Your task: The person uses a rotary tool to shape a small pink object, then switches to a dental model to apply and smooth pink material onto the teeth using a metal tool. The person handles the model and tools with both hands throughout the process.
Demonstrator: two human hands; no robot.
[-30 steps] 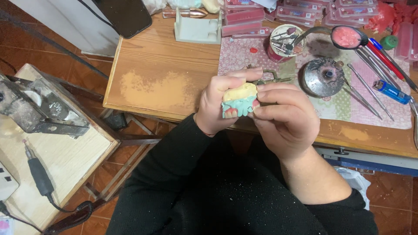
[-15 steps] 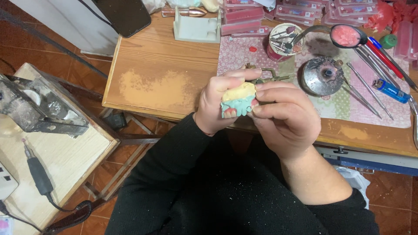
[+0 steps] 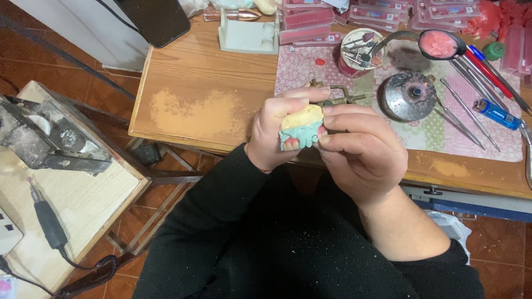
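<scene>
Yellow and green plaster make up the small tooth model that sits between both hands, with a bit of pink showing at its bottom edge. It is held up in the air, just in front of the near edge of the wooden table.

From the head camera, the left hand wraps around the left side of the model, with its thumb on top. The right hand presses on the right side with its fingers curled over it. Both hands are close together and grip the model tight. Black sleeves cover both arms.

Behind the hands, a thin brass metal frame lies on a pink flowered cloth. A round grey metal burner stands on the cloth, to the right of the frame. Beside it stands a round red tin full of small tools. A big metal spoon with pink wax in it rests near the tin. Long thin metal tools lie on the right, next to a blue lighter. Pink flat boxes are stacked at the back of the table.

On the left, a dusty grey metal machine sits on a pale wooden side table. A black hand drill with a cord lies there too.
</scene>
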